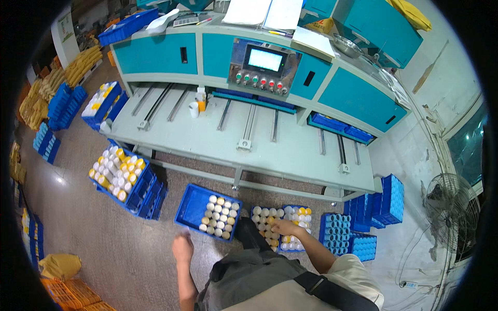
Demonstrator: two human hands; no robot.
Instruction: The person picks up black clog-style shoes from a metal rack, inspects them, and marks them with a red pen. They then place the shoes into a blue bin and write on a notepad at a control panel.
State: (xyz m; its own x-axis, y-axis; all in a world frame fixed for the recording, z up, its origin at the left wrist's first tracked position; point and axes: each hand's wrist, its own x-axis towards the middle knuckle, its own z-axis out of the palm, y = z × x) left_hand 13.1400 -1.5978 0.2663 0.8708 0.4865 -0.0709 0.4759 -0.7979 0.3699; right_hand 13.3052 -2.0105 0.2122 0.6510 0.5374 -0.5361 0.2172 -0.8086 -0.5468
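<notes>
My left hand (pixel 183 247) hangs over the floor, just below the near left corner of a blue plastic crate (pixel 190 206). Its fingers are curled, and I cannot make out whether anything is in them. White and yellow cylindrical containers (pixel 220 217) stand in rows in the right part of that crate; its left part shows bare blue bottom. My right hand (pixel 287 227) reaches over a second crate filled with similar containers (pixel 265 212). Its fingertips are at the containers, but whether they grip one is unclear. Another crate of white and yellow containers (pixel 297 221) adjoins it on the right.
A long workbench (pixel 202 136) with rails and a control panel (pixel 265 64) stands ahead. Stacked crates of containers (pixel 120 175) are at left. Crates of light-blue cylinders (pixel 336 233) stand at right, near a caged fan (pixel 449 217). Orange crates (pixel 74 293) sit at lower left.
</notes>
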